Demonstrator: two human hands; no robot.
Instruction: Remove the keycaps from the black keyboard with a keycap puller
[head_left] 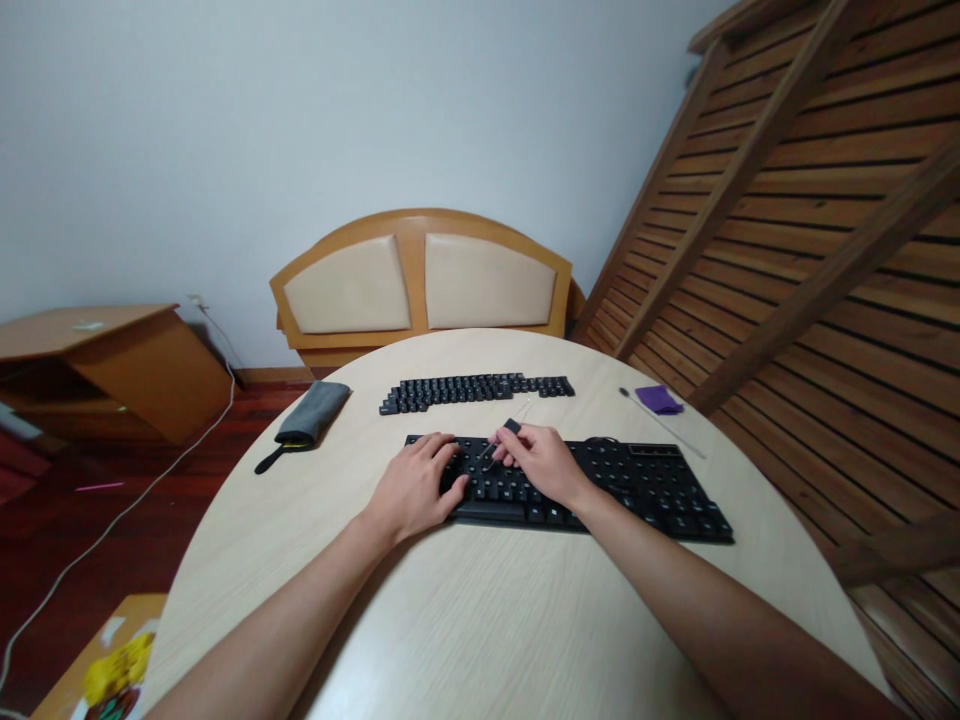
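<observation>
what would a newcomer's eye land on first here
On the round pale wooden table, the left hand lies flat on a long black keyboard while the right hand pinches a small black-handled wire tool over its keys. Behind the keyboard lie rows of loose black keycaps.

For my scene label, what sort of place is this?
Probably a room in a home, used partly for storage: a bed headboard and a slatted bed frame stand against the wall behind the round table.
</observation>
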